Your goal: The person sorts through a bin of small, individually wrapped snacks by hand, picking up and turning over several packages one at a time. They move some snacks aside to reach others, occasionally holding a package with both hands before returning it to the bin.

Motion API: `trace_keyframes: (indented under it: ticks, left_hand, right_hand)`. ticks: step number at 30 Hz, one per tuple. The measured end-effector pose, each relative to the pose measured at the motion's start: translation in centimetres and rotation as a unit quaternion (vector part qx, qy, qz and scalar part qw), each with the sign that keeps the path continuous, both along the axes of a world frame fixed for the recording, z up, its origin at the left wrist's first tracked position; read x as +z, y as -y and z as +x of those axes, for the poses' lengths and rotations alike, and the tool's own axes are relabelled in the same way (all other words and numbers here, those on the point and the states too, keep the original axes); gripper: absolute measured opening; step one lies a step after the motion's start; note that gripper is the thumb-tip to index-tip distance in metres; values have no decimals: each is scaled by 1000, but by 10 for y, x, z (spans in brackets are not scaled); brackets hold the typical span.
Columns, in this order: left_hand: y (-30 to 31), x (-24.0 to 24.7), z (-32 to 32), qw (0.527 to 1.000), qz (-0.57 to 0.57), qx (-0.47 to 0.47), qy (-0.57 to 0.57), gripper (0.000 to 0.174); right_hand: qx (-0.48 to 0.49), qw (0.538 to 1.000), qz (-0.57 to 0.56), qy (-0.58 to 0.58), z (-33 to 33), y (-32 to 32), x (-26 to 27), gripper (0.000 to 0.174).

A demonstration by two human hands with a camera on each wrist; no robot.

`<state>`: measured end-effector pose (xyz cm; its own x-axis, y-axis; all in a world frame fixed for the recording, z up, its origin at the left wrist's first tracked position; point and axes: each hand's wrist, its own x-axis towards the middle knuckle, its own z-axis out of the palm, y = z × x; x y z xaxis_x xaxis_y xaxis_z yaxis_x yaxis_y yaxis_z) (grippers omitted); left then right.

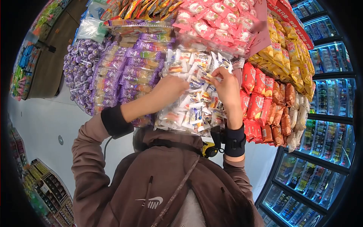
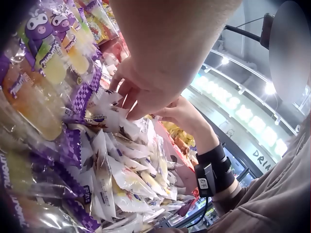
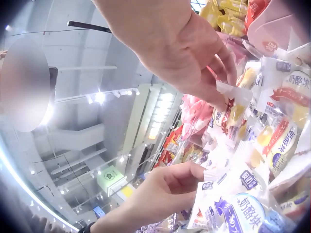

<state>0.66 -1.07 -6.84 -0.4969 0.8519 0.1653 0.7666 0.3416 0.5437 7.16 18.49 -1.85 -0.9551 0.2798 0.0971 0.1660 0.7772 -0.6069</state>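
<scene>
A bin of small white wrapped cheese cubes [image 1: 196, 113] lies under both hands. My right hand [image 1: 227, 81] is at its right side, thumb and fingertips pinching a cheese cube packet with a red ribbon print [image 3: 235, 109]. Left of it, my left hand [image 1: 172, 89] reaches in with fingers curled. The right wrist view shows that left hand [image 3: 165, 191] with its fingers and thumb at the crimped edge of a white cheese cube packet with a blue print [image 3: 238, 204]. Seen from the left wrist, the left hand [image 2: 150, 82] partly hides its own fingertips among the wrappers.
Purple jelly packs [image 1: 141, 68] and purple lollipops [image 1: 81, 62] fill the left side. Pink wrapped candies [image 1: 215, 19] rise behind a clear divider. Red packets [image 1: 257, 98] and yellow packets [image 1: 287, 49] stand right. Lit drink coolers [image 1: 329, 98] line the far right.
</scene>
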Motion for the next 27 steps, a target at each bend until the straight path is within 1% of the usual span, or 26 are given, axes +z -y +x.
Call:
trace_keyframes:
  ticks: [3,6,9,12,15,18,19,21,24,27]
  left_hand:
    - [1,-2,0,1000,9,2,-22,9]
    - [2,-1,0,1000,13,3,-7,9]
    - [2,1,0,1000,29,11,0,11]
    - [2,-3,-1,999,28,21,-1,12]
    - [2,0,-6,999,40,-2,-13,13]
    - [-3,8,-13,999,43,-10,13,13]
    - [-6,8,-15,997,75,-7,8,14]
    - [-14,8,-20,990,139,-2,-1,15]
    - [-24,4,-28,986,167,-26,-10,17]
    - [-29,0,-32,990,131,-32,-39,21]
  right_hand:
    - [0,1000,-14,26,-2,4,5,13]
    - [10,997,-6,71,-4,9,5,12]
    - [66,997,35,11,-5,12,-13,15]
    - [78,996,37,29,-5,15,-21,14]
    - [77,993,65,-57,-2,8,-18,15]
    - [56,996,63,-38,-6,1,-19,16]
    - [43,998,43,-14,-7,1,-18,18]
    - [19,998,63,23,-10,4,-19,16]
    - [3,996,75,44,-12,4,-21,17]
    - [4,991,106,76,-11,4,-19,17]
